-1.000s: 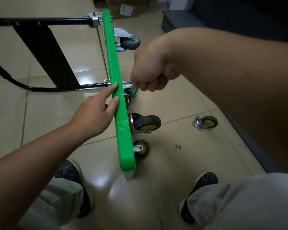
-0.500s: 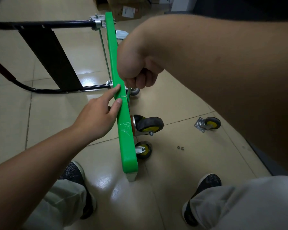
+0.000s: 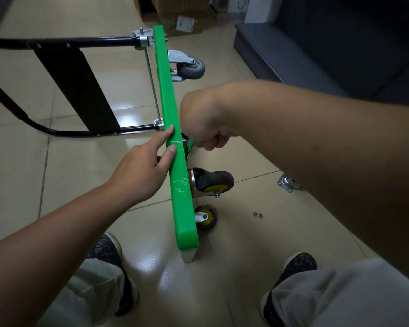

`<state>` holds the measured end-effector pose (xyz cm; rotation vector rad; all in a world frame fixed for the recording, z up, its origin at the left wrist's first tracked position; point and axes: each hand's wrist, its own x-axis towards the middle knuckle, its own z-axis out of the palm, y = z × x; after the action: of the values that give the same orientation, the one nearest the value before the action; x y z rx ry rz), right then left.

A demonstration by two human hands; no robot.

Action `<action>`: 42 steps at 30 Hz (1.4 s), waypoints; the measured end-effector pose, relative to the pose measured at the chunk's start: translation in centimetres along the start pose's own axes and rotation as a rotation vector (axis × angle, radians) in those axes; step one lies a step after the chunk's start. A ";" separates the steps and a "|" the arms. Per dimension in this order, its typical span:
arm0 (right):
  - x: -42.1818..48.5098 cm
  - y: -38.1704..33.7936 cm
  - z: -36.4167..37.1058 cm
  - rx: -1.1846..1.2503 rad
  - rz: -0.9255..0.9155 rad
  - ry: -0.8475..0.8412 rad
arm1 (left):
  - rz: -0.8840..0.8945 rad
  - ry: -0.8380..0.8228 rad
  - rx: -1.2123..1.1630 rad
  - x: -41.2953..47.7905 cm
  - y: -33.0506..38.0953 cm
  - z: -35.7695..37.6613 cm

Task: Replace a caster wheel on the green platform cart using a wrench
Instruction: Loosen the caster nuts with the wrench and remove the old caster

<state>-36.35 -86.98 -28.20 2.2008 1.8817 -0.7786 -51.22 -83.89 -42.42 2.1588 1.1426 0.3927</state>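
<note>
Tiled floor (image 3: 80,185) below; right hand (image 3: 206,133) swung wrench (image 3: 189,147) downward.

I get even indoor light — white glare on the floor (image 3: 246,244) just beyond the left hand's (image 3: 137,175) fingers (image 3: 169,134), edges bowed, upper right corner dim.

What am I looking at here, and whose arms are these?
One camera, worn on a person's head, looks down at their own bare arms; there is no robot. The green plastic platform cart stands on its edge on the tiled floor, with its mounted wheels facing right. The left hand rests straight fingers on the cart's top edge. The right hand is fisted around a mostly hidden metal wrench by the underside. On the floor lie a loose caster wheel with a metal plate and two small metal nuts.
</note>
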 end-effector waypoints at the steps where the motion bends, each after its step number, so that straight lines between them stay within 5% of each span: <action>1: 0.0 0.2 0.1 -0.057 -0.021 0.002 | 0.001 -0.010 -0.008 0.0 0.0 0.0; 5: -2.6 -1.5 2.0 -0.667 -0.238 -0.089 | -0.003 -0.037 -0.044 0.3 -0.2 -0.2; 7: -2.8 -0.9 4.7 -0.533 -0.282 -0.043 | -0.004 -0.021 -0.057 0.3 -0.2 -0.1; 11: -5.1 1.8 12.6 0.146 -0.066 0.165 | -0.012 -0.008 -0.067 0.2 -0.2 0.0; 19: -4.4 3.7 18.1 0.272 -0.028 0.298 | -0.017 -0.015 -0.053 0.1 0.2 -0.2; 23: -4.5 4.6 14.5 0.522 0.070 0.205 | -0.006 -0.020 -0.076 0.0 0.4 -0.3; 30: -5.5 6.9 13.6 0.366 0.160 0.022 | -0.010 -0.017 -0.095 0.1 0.2 -0.3; 36: -5.8 6.4 9.7 0.707 0.219 0.032 | -0.014 -0.018 -0.069 0.1 0.2 -0.3; 42: -3.1 4.0 2.6 0.700 0.184 -0.267 | -0.012 -0.015 -0.068 0.2 0.1 -0.2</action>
<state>-33.53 -91.70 -29.88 2.4004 1.3790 -1.7955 -51.17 -83.72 -42.19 2.0920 1.1181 0.4038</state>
